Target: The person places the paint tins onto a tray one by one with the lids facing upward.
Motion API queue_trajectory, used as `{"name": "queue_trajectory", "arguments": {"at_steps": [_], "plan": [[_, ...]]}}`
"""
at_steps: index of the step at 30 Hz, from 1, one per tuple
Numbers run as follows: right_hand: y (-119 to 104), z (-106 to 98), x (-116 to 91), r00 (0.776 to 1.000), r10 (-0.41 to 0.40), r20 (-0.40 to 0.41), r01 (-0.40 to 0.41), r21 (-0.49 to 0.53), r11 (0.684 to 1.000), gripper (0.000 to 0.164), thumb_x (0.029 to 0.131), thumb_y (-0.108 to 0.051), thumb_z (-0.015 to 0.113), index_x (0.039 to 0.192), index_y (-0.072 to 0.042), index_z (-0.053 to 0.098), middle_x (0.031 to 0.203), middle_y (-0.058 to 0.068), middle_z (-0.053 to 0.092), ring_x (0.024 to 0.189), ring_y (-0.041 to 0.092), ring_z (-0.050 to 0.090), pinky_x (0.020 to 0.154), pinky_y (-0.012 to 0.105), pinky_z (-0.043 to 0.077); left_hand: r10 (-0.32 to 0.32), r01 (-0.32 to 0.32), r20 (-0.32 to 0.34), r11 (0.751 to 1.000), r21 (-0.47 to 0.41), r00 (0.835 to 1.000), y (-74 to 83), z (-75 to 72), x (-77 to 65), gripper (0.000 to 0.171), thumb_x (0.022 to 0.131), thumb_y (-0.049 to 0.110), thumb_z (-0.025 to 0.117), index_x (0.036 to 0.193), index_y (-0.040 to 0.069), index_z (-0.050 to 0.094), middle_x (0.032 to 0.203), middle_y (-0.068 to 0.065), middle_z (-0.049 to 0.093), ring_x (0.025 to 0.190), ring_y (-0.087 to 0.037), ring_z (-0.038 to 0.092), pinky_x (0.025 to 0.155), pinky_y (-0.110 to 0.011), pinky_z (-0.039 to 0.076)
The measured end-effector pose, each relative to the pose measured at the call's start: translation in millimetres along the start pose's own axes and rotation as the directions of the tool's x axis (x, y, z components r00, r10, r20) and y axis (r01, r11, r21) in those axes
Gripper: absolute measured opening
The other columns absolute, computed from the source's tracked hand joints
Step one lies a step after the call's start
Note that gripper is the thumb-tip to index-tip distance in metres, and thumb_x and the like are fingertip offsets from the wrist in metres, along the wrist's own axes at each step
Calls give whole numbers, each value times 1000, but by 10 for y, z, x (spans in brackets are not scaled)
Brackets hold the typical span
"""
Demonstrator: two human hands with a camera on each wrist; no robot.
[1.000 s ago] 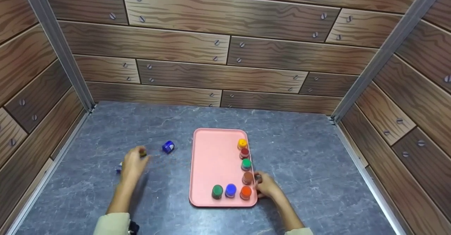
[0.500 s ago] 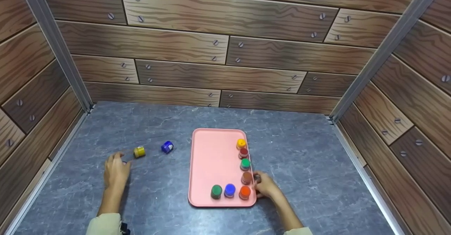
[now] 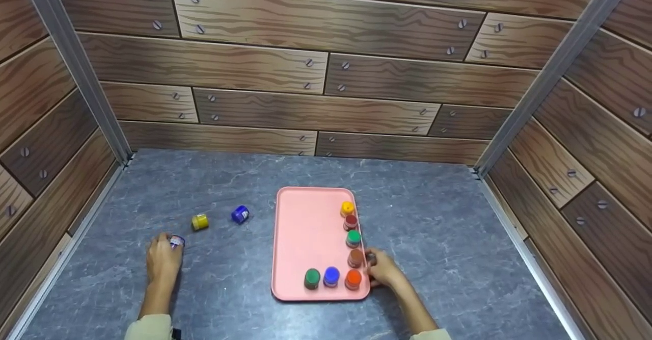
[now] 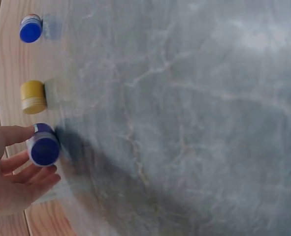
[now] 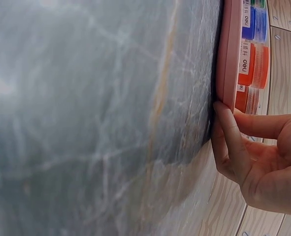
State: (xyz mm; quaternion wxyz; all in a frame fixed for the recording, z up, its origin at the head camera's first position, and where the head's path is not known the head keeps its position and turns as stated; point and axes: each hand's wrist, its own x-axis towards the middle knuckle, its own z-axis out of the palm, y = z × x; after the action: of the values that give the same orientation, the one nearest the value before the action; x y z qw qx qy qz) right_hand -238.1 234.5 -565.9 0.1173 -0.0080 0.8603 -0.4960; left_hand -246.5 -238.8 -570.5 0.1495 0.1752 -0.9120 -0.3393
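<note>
At the left, my left hand has its thumb and fingers around a small blue paint jar lying on its side. Beyond that hand lie a yellow paint jar and another blue paint jar, both tipped over. My right hand pinches the right rim of a pink tray; in the right wrist view its thumb and fingers meet at the tray edge. Upright along the tray's right side and near edge stand several paint jars, among them a red-orange one, a brown one and a dark green one.
The grey marbled tabletop is enclosed by wood-patterned panels at the back and both sides. Metal posts stand at the back corners. The tray's left and upper part is bare pink surface.
My left hand has let go of the yellow jar and moved left and nearer to the blue jar there, now taking hold of it. The right hand stays at the tray rim.
</note>
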Motion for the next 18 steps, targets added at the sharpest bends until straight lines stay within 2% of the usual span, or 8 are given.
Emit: {"name": "queue_trajectory", "arguments": {"at_steps": [9,18], "plan": [[6,11,5,1000,-9,-7,9,-24,1000,48,66,17,43,112,7,52,69,6,48,54,16,53,44,32,51,-66,67,40,997,-36,997,-8,57,-16,34,85,3,56,113,-12,46,111,-34,46,103,-49,45,85,-54,38],[7,7,10,1000,2,-3,-2,-1,1000,49,67,18,44,114,8,51,70,7,47,55,17,53,45,34,52,6,-7,-21,998,-69,1000,-15,77,-50,33,78,2,64,104,-13,50,101,-35,51,96,-51,49,80,-55,39]]}}
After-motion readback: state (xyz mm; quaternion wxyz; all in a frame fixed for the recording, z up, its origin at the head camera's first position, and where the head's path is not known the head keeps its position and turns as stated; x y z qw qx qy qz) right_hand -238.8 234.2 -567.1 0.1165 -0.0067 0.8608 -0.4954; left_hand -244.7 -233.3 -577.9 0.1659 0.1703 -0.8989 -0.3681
